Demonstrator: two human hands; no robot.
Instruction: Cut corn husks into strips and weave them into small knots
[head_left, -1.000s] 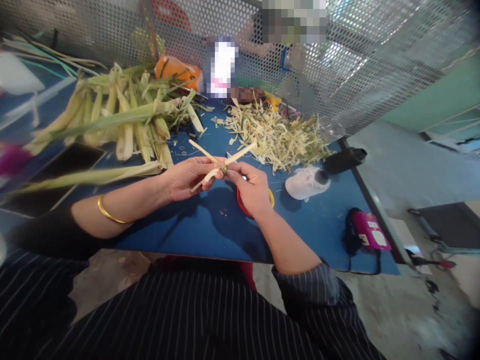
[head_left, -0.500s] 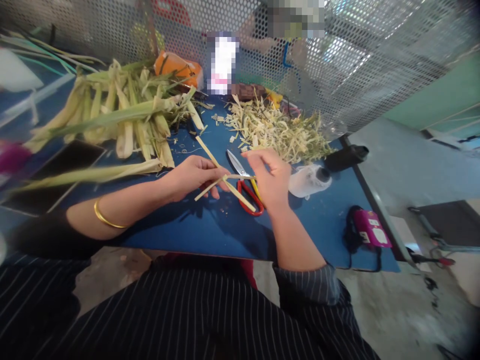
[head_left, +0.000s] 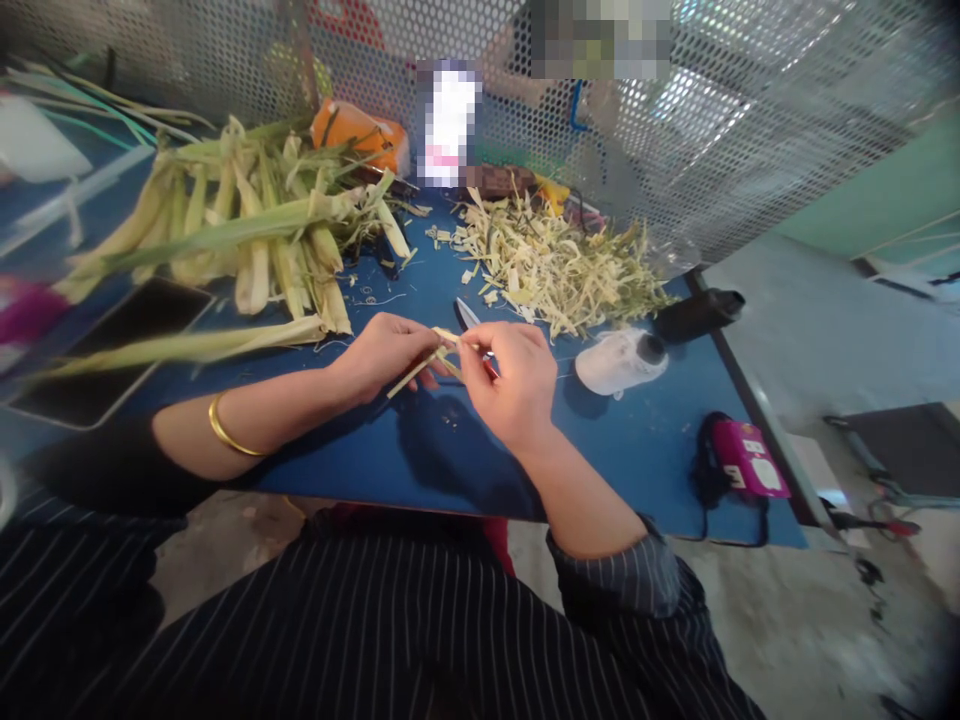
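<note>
Pale yellow-green plant strips (head_left: 414,373), crossed over one another, are pinched between my two hands above the blue table. My left hand (head_left: 390,355) grips them from the left, one strip end poking out toward me. With thumb and fingertips, my right hand (head_left: 510,380) clasps a strip close beside the left fingertips. Under the right hand lies a pair of scissors (head_left: 466,313); a blade tip shows and the red handles are mostly hidden. Right of that hand, a white thread spool (head_left: 615,362) lies on its side.
Long leafy stalks (head_left: 255,240) are heaped at the back left, partly over a dark flat tablet-like thing (head_left: 112,350). Cut shavings (head_left: 562,265) are piled at the back. A dark spool (head_left: 701,315) and a magenta box (head_left: 750,458) sit by the right edge. Behind rises a perforated metal screen (head_left: 465,40).
My right hand has moved left and in against the left hand, now covering most of the scissors. The strips are folded closer together and less spread. My left hand has hardly moved.
</note>
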